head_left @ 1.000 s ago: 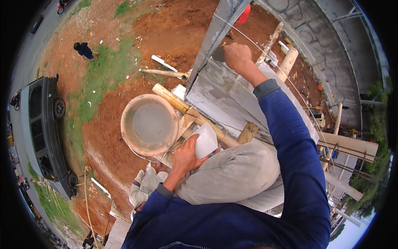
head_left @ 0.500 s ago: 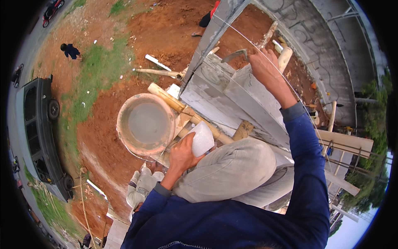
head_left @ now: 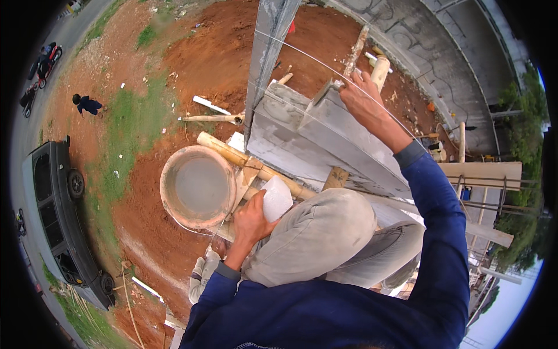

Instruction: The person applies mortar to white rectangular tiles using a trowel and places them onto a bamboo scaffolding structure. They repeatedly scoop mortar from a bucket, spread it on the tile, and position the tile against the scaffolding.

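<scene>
My left hand (head_left: 253, 221) is closed round a pale lightweight concrete block piece (head_left: 278, 199) beside my bent knee. My right hand (head_left: 366, 104) is over the top of the grey block wall (head_left: 349, 131), its fingers curled on a trowel whose blade is now mostly hidden by the hand and the wall's edge. A taut string (head_left: 325, 63) runs past the right hand and over the wall. To the left of the block stands a round clay-coloured tub (head_left: 168, 195) with grey liquid in it.
A grey concrete post (head_left: 264, 64) rises at the wall's far end. Bamboo poles (head_left: 224, 150) lie beside the tub. Another person's clothed leg (head_left: 197, 285) shows below it. Farther left are a parked dark van (head_left: 58, 215) and a person (head_left: 87, 104) on the ground.
My right hand has shifted slightly left and down, and the trowel blade has turned mostly out of sight. The view has swung a little; my left hand still holds the block piece.
</scene>
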`<state>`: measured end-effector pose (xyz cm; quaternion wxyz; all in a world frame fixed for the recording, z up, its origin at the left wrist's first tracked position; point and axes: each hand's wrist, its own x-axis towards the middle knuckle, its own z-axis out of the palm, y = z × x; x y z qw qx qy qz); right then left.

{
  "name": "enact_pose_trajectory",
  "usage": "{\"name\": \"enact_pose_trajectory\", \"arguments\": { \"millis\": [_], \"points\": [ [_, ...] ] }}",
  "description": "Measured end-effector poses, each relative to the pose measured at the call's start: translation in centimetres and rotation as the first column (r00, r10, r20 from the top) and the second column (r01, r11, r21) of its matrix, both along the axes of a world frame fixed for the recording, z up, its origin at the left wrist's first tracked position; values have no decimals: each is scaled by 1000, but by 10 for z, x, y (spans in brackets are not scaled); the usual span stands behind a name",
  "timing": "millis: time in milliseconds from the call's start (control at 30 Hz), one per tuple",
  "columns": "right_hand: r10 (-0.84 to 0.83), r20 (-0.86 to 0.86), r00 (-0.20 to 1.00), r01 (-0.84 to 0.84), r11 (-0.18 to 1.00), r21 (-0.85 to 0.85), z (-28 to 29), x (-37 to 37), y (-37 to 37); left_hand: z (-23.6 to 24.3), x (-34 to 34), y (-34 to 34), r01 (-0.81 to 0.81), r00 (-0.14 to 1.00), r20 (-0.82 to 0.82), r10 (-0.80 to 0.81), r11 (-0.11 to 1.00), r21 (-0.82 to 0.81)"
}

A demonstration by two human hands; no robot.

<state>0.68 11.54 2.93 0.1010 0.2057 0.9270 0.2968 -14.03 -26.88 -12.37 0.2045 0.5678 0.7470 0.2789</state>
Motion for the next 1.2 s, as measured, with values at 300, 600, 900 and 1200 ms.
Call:
{"name": "enact_pose_trajectory", "arguments": {
  "millis": [300, 600, 900, 1200],
  "points": [
    [-119, -63, 991, 117, 993, -28, 42, 22, -38, 11, -6, -3, -14, 998, 60, 17, 999, -48],
    [-478, -416, 774, 327, 863, -384, 49, 64, -100, 14, -12, 1, -28, 995, 98, 36, 996, -89],
    [-996, 9, 83, -98, -17, -995, 73, 177, -144, 5, -16, 13, -49, 984, 165, 73, 988, -143],
    [-992, 9, -126, 5, -9, -1000, 67, 336, -256, 27, -8, 80, -160, 409, 859, 308, 951, -265]
  ]
}}
